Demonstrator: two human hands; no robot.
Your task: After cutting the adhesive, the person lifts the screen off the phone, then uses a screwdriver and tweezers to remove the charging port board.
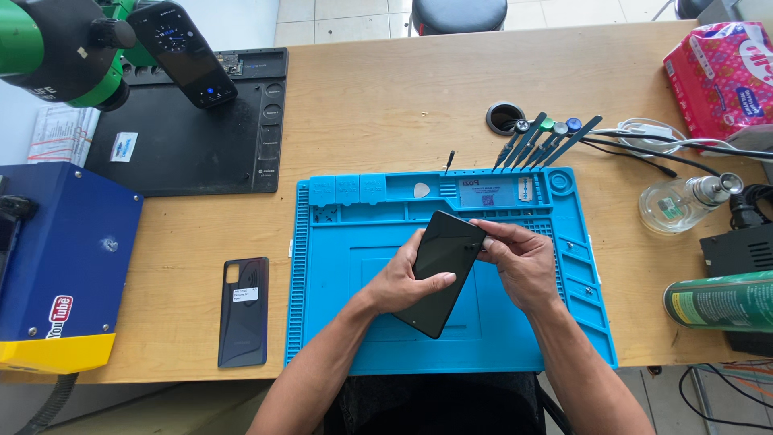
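Observation:
A black smartphone (441, 266) is held tilted over the blue silicone work mat (354, 314), dark side up. My left hand (403, 280) cradles it from the left, thumb across the glass. My right hand (519, 259) pinches the phone's upper right edge with its fingertips. A dark phone back cover (244, 312) lies flat on the wooden table (386, 97), left of the mat. A white triangular pick (422, 191) rests in the mat's top tray.
Several screwdrivers and pry tools (543, 138) stand along the mat's top right edge. A black mat (189, 129) and green microscope (60, 48) are at top left, a blue box (60, 258) at left. A glass bottle (680, 201), green can (721, 300) and pink packet (721, 76) are at right.

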